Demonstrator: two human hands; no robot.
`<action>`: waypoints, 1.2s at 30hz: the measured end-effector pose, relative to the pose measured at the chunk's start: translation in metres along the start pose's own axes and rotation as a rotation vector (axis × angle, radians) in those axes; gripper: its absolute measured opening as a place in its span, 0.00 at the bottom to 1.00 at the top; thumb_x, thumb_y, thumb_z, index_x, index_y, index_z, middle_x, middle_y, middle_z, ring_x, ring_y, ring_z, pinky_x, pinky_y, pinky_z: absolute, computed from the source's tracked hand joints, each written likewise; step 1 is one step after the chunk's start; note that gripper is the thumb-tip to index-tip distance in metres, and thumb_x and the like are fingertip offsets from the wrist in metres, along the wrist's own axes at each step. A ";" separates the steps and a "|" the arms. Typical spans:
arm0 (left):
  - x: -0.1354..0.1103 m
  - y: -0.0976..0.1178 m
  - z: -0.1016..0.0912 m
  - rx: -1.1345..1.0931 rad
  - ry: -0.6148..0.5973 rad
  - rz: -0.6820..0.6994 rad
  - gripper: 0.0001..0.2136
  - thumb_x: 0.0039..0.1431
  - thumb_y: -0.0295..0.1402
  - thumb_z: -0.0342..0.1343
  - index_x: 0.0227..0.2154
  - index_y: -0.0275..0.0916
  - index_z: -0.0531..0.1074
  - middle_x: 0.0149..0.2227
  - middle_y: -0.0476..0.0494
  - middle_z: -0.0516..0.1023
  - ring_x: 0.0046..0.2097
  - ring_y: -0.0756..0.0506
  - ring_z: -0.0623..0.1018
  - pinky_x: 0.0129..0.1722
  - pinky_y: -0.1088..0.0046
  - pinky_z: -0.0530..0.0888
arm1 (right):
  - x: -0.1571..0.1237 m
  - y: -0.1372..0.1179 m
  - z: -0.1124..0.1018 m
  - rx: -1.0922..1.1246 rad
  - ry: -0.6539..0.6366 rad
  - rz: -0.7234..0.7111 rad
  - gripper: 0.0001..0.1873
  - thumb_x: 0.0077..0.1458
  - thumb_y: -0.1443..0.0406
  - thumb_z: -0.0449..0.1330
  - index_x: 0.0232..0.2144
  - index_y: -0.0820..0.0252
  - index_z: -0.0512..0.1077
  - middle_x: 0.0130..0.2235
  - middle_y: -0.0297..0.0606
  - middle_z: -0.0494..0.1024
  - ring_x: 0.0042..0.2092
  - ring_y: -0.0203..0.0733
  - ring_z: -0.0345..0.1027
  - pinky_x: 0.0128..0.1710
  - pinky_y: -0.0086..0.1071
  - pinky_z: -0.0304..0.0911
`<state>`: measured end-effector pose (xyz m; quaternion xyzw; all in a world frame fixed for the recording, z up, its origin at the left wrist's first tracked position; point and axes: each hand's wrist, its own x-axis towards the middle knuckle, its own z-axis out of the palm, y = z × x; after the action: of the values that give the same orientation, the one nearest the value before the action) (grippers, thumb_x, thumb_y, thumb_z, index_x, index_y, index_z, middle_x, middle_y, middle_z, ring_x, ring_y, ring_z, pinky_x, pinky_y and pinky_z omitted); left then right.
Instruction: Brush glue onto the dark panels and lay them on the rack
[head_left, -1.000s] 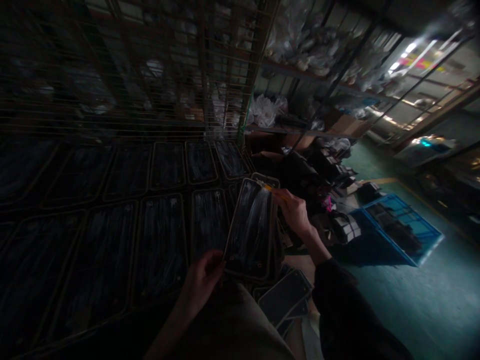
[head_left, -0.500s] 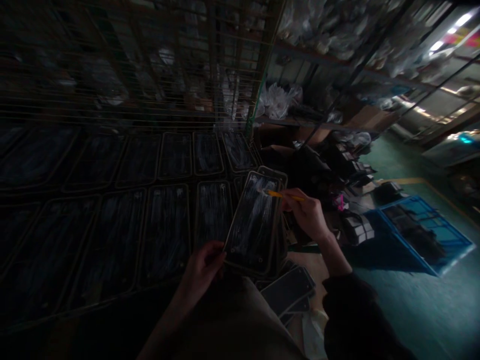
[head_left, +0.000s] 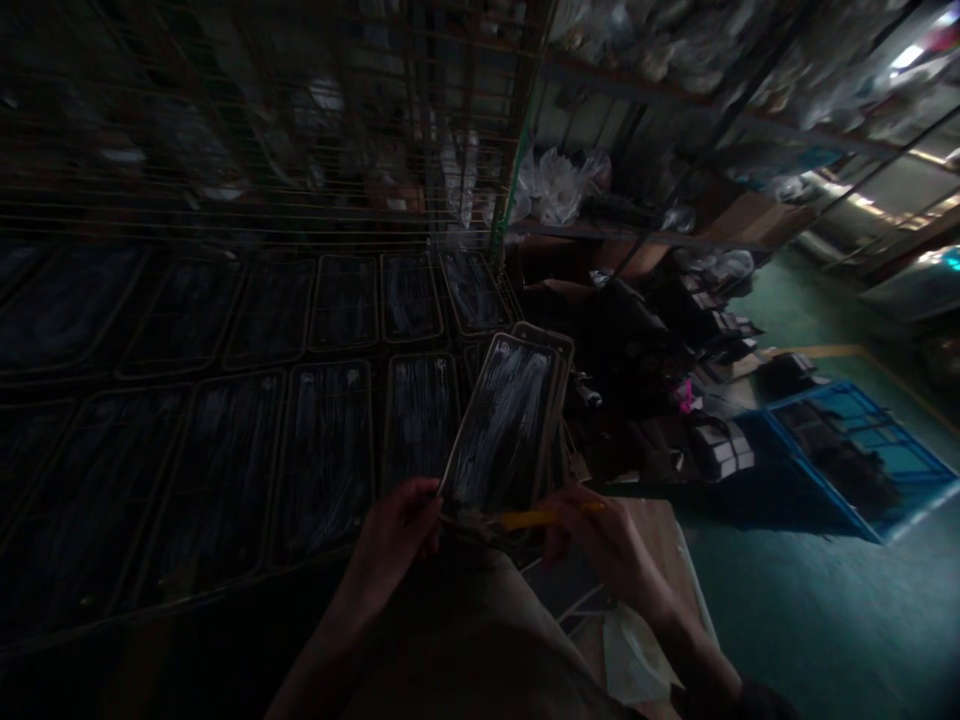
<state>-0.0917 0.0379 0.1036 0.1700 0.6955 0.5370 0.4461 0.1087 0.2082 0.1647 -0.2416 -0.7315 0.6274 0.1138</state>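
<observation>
My left hand [head_left: 397,535] grips the near left corner of a dark rectangular panel [head_left: 502,420] with a pale rim and whitish streaks across its face; the panel tilts up in front of me. My right hand [head_left: 604,545] is closed on a thin orange brush [head_left: 547,517], its tip lying at the panel's near edge. More panels [head_left: 559,350] show just behind the held one.
Rows of similar streaked panels [head_left: 330,450] lie flat to the left. A wire rack [head_left: 300,130] rises behind them. Shelves with plastic bags [head_left: 559,190] and boxes stand at the right. A blue crate [head_left: 847,450] sits on the green floor.
My right hand has brought the orange brush down from the panel's far top edge to its near bottom edge. The left hand has kept its grip on the panel.
</observation>
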 end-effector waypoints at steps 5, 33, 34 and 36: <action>-0.003 0.003 0.001 -0.033 0.000 0.014 0.19 0.54 0.43 0.59 0.43 0.35 0.70 0.25 0.50 0.74 0.22 0.52 0.71 0.20 0.78 0.67 | 0.014 0.012 -0.036 0.041 0.294 -0.010 0.15 0.65 0.55 0.54 0.39 0.62 0.70 0.22 0.32 0.73 0.22 0.38 0.70 0.23 0.28 0.68; -0.006 0.013 0.007 0.093 0.044 0.007 0.21 0.53 0.45 0.59 0.43 0.35 0.71 0.23 0.51 0.72 0.22 0.51 0.70 0.20 0.77 0.67 | 0.056 0.014 -0.059 -0.188 0.538 -0.228 0.15 0.65 0.55 0.53 0.43 0.60 0.71 0.28 0.36 0.77 0.29 0.40 0.73 0.30 0.29 0.70; -0.007 0.013 0.007 0.090 0.046 0.007 0.21 0.53 0.45 0.59 0.43 0.34 0.71 0.22 0.51 0.72 0.22 0.51 0.70 0.20 0.77 0.67 | 0.052 0.013 -0.058 -0.192 0.501 -0.214 0.15 0.65 0.56 0.53 0.44 0.60 0.71 0.27 0.36 0.76 0.28 0.39 0.73 0.29 0.29 0.70; -0.007 0.014 0.007 0.081 0.055 -0.003 0.21 0.54 0.45 0.59 0.44 0.35 0.71 0.22 0.51 0.72 0.22 0.51 0.71 0.20 0.76 0.67 | 0.042 0.009 -0.059 -0.168 0.411 -0.168 0.14 0.65 0.56 0.53 0.43 0.60 0.71 0.26 0.34 0.75 0.26 0.38 0.72 0.27 0.27 0.68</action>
<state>-0.0855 0.0422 0.1186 0.1721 0.7290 0.5120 0.4204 0.1027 0.2808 0.1609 -0.3110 -0.7602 0.4903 0.2916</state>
